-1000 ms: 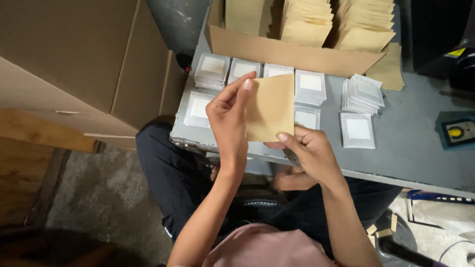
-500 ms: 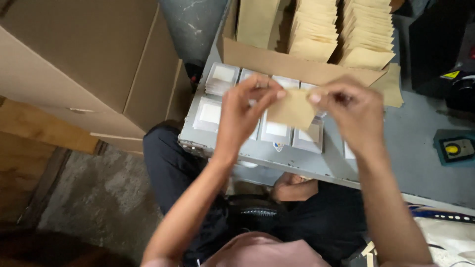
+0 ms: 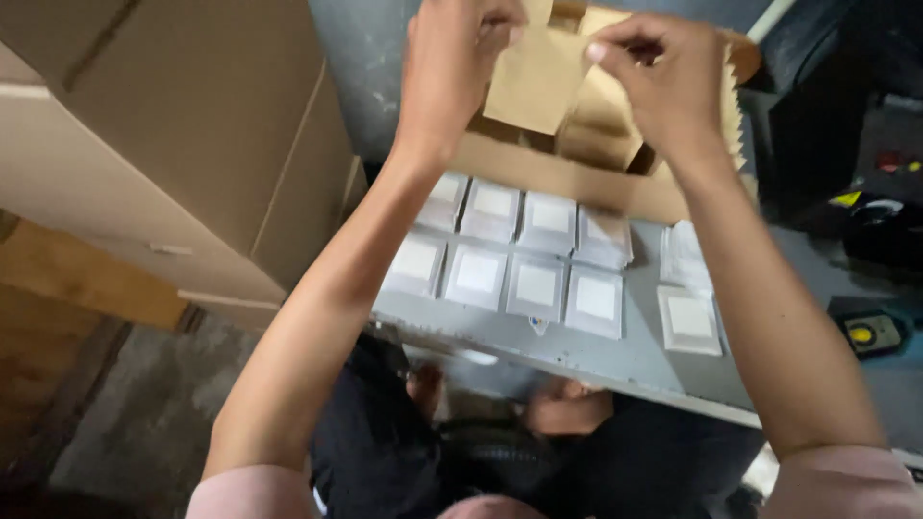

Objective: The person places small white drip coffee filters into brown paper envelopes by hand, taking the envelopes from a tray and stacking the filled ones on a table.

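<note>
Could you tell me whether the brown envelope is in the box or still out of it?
Out: both hands hold the brown envelope above the cardboard box.

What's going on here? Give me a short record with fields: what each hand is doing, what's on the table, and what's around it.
left hand: pinches the brown paper envelope at its left edge
right hand: pinches the same envelope at its right edge
held over: open cardboard box of brown envelopes
table: grey, with rows of white square packets
to the left: large cardboard cartons
</note>
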